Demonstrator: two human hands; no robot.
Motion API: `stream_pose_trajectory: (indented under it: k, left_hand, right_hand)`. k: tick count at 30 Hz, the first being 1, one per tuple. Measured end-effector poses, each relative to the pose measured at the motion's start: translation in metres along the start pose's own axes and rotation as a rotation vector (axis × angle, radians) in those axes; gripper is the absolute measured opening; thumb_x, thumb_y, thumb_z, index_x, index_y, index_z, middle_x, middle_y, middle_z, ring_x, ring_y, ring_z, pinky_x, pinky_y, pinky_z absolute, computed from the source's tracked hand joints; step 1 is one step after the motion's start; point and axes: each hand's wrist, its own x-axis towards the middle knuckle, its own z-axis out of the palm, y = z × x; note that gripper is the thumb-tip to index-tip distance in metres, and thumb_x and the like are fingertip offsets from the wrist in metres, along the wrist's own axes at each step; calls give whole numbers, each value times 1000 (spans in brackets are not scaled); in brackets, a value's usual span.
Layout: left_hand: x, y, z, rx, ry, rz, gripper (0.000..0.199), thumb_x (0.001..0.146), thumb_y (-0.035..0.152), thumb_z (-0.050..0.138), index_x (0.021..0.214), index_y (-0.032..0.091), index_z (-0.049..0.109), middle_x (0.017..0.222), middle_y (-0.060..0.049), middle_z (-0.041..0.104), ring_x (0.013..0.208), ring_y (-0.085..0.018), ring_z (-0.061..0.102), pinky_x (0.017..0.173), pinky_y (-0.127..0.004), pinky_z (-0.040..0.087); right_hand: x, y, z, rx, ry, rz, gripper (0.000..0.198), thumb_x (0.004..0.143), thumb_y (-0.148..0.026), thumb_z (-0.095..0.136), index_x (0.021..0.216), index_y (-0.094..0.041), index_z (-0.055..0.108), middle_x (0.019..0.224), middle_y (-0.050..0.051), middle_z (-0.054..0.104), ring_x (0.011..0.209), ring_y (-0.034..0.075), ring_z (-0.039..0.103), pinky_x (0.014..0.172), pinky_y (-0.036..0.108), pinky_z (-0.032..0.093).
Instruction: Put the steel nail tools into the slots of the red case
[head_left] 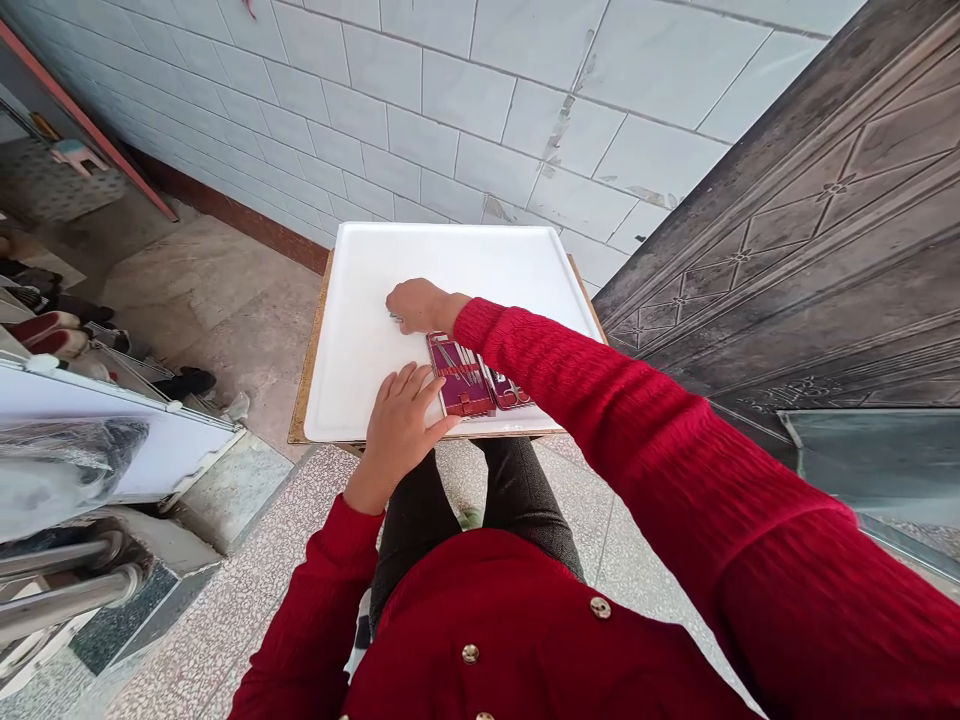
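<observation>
On the white tabletop [360,270] lies an unfolded dark red manicure case [461,380], with slim metal tools tucked under a red strap in its left half. Small scissors [513,394] show in its right half, which my right sleeve partly covers. My left hand [405,415] rests flat with fingers spread, its thumb and fingertips at the case's left edge. Beyond the case, my right hand [420,305] is closed close to the tabletop. A small shiny metal piece [396,317] peeks out under its fingers; its kind cannot be made out.
A tiled wall [450,120] stands behind the table, and a dark patterned metal door [810,220] is close on the right. Shoes on a rack [56,335] and a white panel [112,430] are at the left. Speckled flooring [277,540] lies below.
</observation>
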Motion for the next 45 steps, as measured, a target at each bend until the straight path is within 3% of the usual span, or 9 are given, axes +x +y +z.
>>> stream_pose_trajectory:
  k: [4,8,12,15,20,25,28,36,45]
  left_hand:
    - [0,0,-1,1,-1,5,52,100,51,62,143,22,61,154,-13,59,151,-35,45,126,-56,34]
    - [0,0,-1,-15,8,10,51,100,51,61,142,22,61,154,-13,59,150,-36,45,126,-57,34]
    - [0,-1,0,-27,22,26,51,99,50,62,141,22,62,154,-14,59,150,-37,46,124,-58,35]
    - [0,-1,1,-18,42,34,51,99,49,63,141,20,62,152,-15,60,149,-38,47,124,-58,36]
    - [-1,-1,4,2,62,47,52,99,51,64,140,18,63,150,-16,61,147,-39,49,123,-58,37]
    - [0,-1,5,9,69,54,53,99,51,64,138,16,64,147,-17,63,145,-39,50,122,-57,38]
    - [1,-1,5,3,62,52,53,98,50,65,139,15,64,147,-17,63,145,-40,49,122,-58,37]
    - [1,1,3,-25,53,35,51,97,47,67,139,18,64,148,-16,62,147,-39,48,123,-59,37]
    - [1,0,2,-22,47,37,50,98,49,65,140,21,64,150,-15,61,148,-38,48,124,-59,37]
  right_hand:
    - [-13,0,0,-13,60,57,28,95,-21,59,116,-8,73,121,21,76,108,33,70,88,39,53]
    - [-47,2,2,107,168,225,29,96,-19,54,112,-8,76,114,19,78,101,31,71,85,36,52]
    - [-83,2,9,218,59,319,24,93,-21,59,95,-9,81,96,15,80,88,25,73,79,31,52]
    - [-97,-2,18,233,4,368,28,93,-28,62,102,-8,81,93,15,81,87,26,74,78,31,53]
    - [-93,-11,31,199,53,433,30,88,-21,67,111,-7,80,99,21,81,98,33,76,83,34,57]
    - [-81,-11,36,355,-31,463,13,82,-13,69,82,-10,82,73,12,78,78,26,76,78,31,58]
    - [-82,-10,37,503,-47,507,16,83,-13,67,73,-11,80,64,6,76,67,19,73,70,25,58]
    - [-96,-10,35,791,71,600,17,81,-10,64,66,-11,73,47,-1,60,45,9,53,48,18,43]
    - [-82,12,37,885,238,505,14,82,-12,65,73,-10,74,53,2,65,48,12,57,53,22,48]
